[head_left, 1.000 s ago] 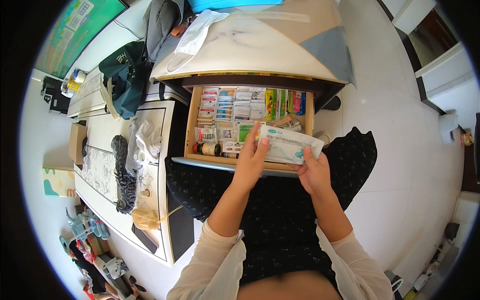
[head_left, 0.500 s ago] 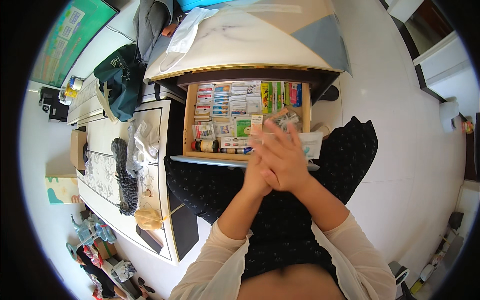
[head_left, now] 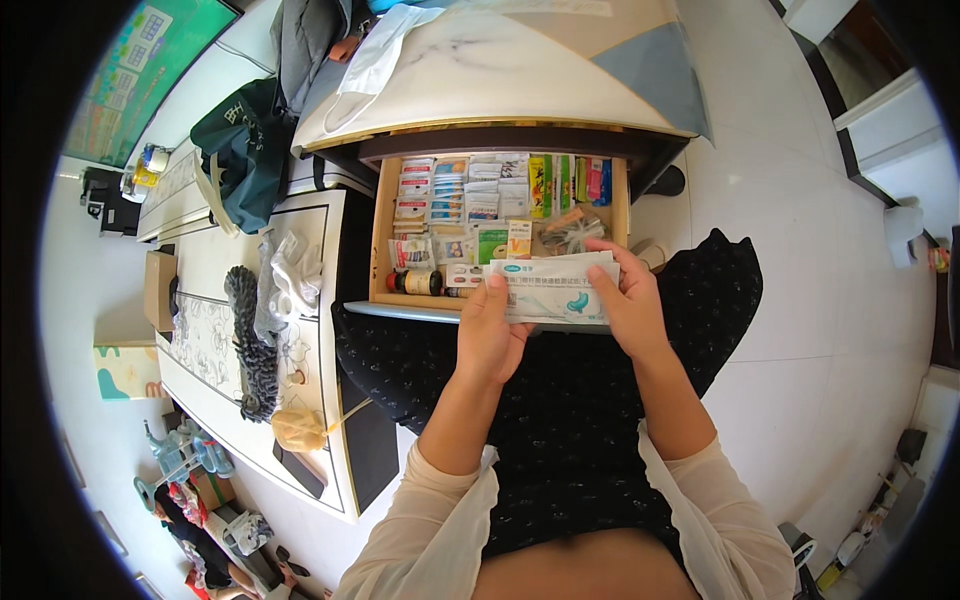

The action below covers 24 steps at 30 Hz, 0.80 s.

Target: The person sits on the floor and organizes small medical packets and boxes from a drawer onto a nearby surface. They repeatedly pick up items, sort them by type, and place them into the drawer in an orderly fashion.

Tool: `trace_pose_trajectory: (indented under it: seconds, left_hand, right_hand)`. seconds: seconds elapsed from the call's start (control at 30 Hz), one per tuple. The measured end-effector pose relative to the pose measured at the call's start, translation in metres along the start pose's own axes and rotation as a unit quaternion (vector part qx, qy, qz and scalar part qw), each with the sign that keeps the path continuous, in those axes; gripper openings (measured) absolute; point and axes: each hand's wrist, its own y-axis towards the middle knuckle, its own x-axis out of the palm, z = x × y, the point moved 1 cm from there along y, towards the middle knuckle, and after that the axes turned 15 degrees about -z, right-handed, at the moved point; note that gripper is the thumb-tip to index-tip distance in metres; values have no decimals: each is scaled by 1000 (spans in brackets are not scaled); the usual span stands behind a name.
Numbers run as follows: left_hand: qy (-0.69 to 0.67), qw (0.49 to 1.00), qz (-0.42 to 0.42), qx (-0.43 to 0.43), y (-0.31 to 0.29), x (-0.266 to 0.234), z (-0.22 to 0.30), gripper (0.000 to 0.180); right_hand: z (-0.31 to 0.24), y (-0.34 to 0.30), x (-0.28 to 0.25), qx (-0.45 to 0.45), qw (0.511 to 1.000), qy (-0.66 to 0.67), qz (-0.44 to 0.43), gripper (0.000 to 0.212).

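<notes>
Between my two hands is a flat white packet (head_left: 545, 291) with dark print and a teal picture, held level over the front edge of the open drawer (head_left: 410, 307). My left hand (head_left: 490, 325) pinches its left end, thumb on top. At the opposite end my right hand (head_left: 632, 300) grips it, the thumb lying over the upper corner. Behind the packet stand a small orange-and-white box (head_left: 519, 238), a green-and-white packet (head_left: 491, 243) and a clear bag (head_left: 570, 232). A dark bottle (head_left: 414, 282) lies left of my left hand. The packet hides part of the drawer's front row.
White sachets (head_left: 482, 205) and green and yellow packets (head_left: 552, 180) fill the drawer's back rows. A face mask (head_left: 385, 55) lies on the marble-patterned tabletop (head_left: 500, 70) above. On the left, a low cabinet (head_left: 210, 290) bears a dark green bag (head_left: 250, 150) and a grey fluffy item (head_left: 252, 340).
My hands were pressed together over the drawer's front; now they are apart, holding the white packet between them. The packet has come from the drawer's right front corner toward the middle.
</notes>
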Motion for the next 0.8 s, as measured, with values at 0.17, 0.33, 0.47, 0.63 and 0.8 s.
trace_pose_trajectory:
  seconds: [0.17, 0.33, 0.47, 0.63, 0.8]
  left_hand:
    - [29, 999, 14, -5, -1, -4, -4, 33]
    - [102, 994, 37, 9, -1, -7, -3, 22]
    - [158, 984, 75, 31, 2, -21, -8, 21]
    - [103, 986, 120, 50, 2, -27, -1, 27]
    - [71, 990, 119, 39, 4, -30, -4, 33]
  right_hand:
    - [-4, -6, 3, 81, 991, -96, 55, 23]
    - [-6, -7, -4, 111, 977, -175, 50, 24]
    - [-7, -8, -14, 82, 960, -255, 81, 27]
    - [-23, -12, -74, -27, 918, -126, 375, 29]
    - [-26, -14, -80, 8, 968, -71, 240, 29]
